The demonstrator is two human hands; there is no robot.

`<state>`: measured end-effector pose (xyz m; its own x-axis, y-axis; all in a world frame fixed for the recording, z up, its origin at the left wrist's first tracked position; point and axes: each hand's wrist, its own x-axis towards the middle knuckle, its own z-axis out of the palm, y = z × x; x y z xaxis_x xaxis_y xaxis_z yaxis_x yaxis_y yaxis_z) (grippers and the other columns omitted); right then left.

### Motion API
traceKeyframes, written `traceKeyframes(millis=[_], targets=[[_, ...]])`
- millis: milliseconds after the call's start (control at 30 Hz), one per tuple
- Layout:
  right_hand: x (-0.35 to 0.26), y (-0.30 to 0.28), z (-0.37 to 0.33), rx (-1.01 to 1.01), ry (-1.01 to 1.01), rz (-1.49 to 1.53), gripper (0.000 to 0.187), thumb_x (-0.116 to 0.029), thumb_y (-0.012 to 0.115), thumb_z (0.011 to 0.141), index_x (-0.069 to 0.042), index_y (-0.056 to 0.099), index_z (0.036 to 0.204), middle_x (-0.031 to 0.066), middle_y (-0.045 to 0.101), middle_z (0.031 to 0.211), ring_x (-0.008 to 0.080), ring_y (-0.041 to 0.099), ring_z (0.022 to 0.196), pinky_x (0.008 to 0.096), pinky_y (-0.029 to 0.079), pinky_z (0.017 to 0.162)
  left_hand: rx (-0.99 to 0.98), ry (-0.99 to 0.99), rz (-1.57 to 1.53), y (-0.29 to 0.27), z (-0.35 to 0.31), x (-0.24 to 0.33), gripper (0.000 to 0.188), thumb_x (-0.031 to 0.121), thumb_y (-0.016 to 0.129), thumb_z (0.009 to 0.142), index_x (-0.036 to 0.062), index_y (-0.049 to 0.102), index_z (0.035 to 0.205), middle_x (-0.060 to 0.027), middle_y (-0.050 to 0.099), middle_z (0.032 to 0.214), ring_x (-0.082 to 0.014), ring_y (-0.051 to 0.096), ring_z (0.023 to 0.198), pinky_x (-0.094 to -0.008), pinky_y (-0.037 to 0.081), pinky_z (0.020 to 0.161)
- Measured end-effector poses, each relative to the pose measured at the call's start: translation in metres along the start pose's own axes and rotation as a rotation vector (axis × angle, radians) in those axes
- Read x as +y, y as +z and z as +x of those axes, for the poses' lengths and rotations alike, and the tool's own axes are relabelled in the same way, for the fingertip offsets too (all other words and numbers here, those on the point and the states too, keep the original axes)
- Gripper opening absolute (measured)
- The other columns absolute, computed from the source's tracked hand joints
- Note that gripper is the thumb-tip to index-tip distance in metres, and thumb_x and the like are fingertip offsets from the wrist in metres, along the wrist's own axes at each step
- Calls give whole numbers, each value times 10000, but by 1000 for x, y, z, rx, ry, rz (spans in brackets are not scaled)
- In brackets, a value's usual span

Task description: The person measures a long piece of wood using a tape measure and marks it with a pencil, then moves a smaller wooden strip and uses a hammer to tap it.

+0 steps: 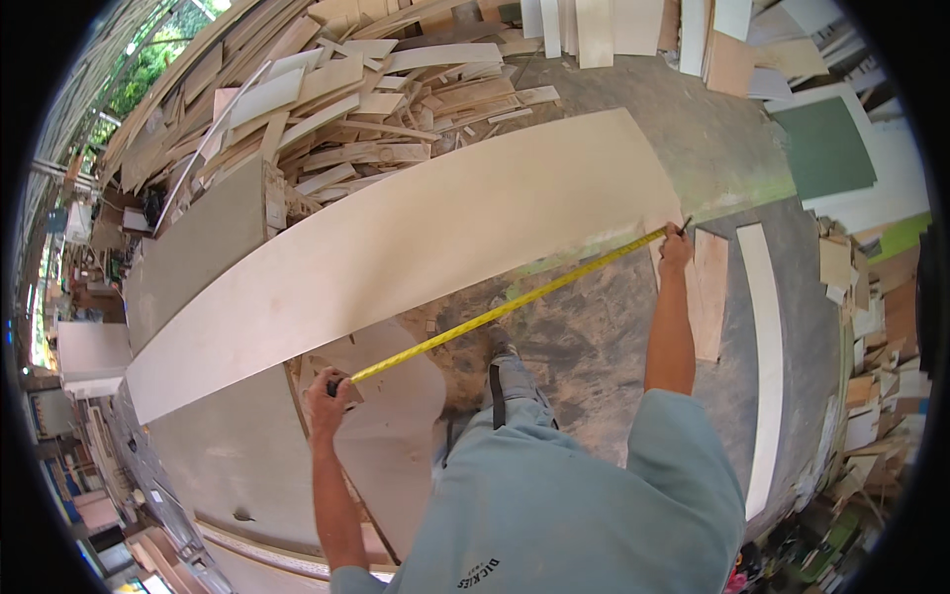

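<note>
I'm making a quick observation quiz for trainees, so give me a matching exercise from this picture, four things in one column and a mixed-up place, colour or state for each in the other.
Column one:
1. Tape
2. Scrap heap
3. White strip
4. Shirt

Column two:
A. Lying on the floor, at the picture's right
B. Pale blue-green
C. Stretched from left hand to right hand
D. At the picture's upper left

Right pairs: 1-C, 2-D, 3-A, 4-B.
</note>
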<state>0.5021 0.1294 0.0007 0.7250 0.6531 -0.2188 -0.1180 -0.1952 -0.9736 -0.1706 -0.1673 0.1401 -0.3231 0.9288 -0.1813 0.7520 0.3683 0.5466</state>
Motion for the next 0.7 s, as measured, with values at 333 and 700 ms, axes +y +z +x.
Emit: traceKeyframes(millis=[333, 700], targets=[[48, -12, 174, -219, -228, -1158, 311, -84, 679, 793, -48, 625, 1097, 95, 639, 1047, 262, 627, 902, 385, 508, 723, 118, -47, 155, -21, 33, -3, 262, 292, 716, 824, 37, 672, 869, -130, 612, 814, -304, 599, 763, -421, 467, 712], [19, -7, 153, 46, 222, -249, 253, -264, 639, 920, -33, 606, 825, 21, 459, 599, 141, 401, 455, 291, 319, 399, 200, -125, 202, -3, 47, -16, 342, 391, 722, 807, 60, 699, 892, -122, 643, 873, -301, 626, 873, -428, 495, 770]])
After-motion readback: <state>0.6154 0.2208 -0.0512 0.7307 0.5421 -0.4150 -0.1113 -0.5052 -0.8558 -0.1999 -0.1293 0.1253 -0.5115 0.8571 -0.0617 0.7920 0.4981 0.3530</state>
